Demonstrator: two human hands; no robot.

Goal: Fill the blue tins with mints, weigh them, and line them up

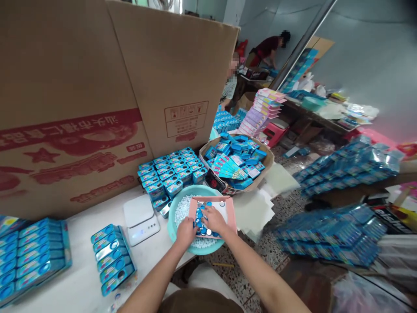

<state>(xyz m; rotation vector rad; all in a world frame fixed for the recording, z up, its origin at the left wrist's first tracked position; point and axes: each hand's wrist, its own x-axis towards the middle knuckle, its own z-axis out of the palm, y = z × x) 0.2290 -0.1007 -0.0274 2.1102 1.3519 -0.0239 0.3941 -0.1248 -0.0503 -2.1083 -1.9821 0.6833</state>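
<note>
A pink box tray (230,213) with a white inside rests on a teal basin (172,219) of small white pellets (182,208). Small round blue and silver discs (199,215) lie in a heap in the tray's left part. At the tray's left edge is my left hand (186,231), its fingers closed on that edge beside the discs. My right hand (214,219) reaches into the tray from the right, fingers curled down among the discs; what they hold, if anything, is hidden.
A white scale (140,217) stands left of the basin. Stacked blue boxes (169,171) and a carton of loose blue packs (239,161) lie behind it. A tall cardboard box (97,87) blocks the back left. Two people are at work farther off.
</note>
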